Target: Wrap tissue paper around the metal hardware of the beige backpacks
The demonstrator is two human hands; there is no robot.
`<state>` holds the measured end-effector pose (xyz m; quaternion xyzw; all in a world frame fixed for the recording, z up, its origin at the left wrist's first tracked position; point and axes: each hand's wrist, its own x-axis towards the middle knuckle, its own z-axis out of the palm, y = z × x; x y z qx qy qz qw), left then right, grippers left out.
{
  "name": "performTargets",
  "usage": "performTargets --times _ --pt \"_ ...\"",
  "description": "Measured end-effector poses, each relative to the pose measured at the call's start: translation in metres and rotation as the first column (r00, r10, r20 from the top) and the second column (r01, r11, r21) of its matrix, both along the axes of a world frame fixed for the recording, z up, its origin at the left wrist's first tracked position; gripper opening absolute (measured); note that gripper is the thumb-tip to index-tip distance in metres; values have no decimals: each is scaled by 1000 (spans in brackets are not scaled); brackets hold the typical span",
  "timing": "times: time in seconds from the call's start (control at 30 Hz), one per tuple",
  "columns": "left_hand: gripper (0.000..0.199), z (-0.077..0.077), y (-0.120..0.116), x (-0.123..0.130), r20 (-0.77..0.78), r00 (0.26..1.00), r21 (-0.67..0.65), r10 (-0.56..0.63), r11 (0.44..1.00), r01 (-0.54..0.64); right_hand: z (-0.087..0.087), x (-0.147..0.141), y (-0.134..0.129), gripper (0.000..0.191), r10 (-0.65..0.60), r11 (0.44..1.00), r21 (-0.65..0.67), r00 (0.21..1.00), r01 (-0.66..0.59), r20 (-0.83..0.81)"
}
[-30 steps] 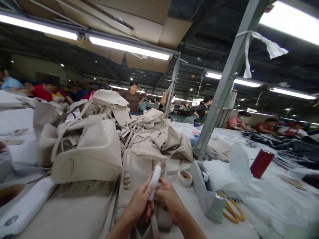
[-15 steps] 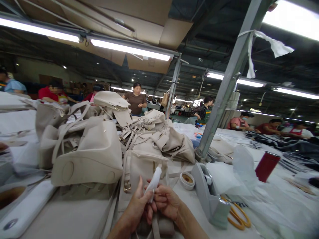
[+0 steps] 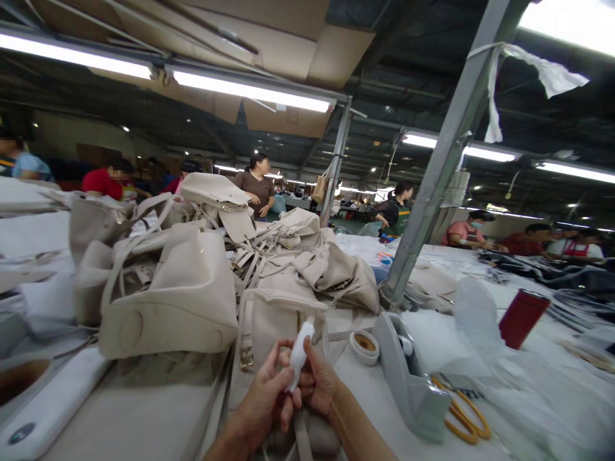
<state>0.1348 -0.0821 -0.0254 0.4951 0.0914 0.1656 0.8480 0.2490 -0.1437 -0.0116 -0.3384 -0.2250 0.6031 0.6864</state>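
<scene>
Between my two hands is a slim piece of white wrapping (image 3: 300, 354), tilted with its narrow end pointing up and away. My left hand (image 3: 269, 394) is closed on its lower left side, thumb along it. On the other side my right hand (image 3: 321, 384) pinches it with the thumb near the top. What lies inside the wrapping is hidden. A beige strap (image 3: 302, 435) runs down below my fingers. Under and beyond the hands lies a beige handbag (image 3: 273, 320) with a gold buckle (image 3: 246, 357) on its left strap.
Beige handbags (image 3: 177, 288) are heaped at left and beyond. To the right stand a round tub (image 3: 364, 347), a grey tape dispenser (image 3: 408, 378), orange-handled scissors (image 3: 464, 416) and a red box (image 3: 523, 318). A metal post (image 3: 427, 173) rises from the table. Several people work farther off.
My right thumb has come up along the white wrapping, which looks narrower and more upright. My left fingers have curled around it. A person in brown beyond the pile has turned sideways.
</scene>
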Motion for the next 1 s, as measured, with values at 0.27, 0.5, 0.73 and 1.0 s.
performTargets --times 0.27,0.5,0.73,1.0 --pt "124 -6 -8 3 -50 984 139 171 977 -163 5 -14 -3 72 -222 967 -95 963 238 154" --pt "125 -6 -10 3 -62 975 251 213 949 -192 1 -18 -9 66 -287 956 -21 951 292 118" --pt "116 -9 -12 5 -107 960 337 260 918 -211 -4 -16 -14 72 -287 958 43 951 284 115" --pt "121 -14 -12 4 -110 977 348 184 928 -136 -3 -23 -15 80 -330 939 8 896 343 297"
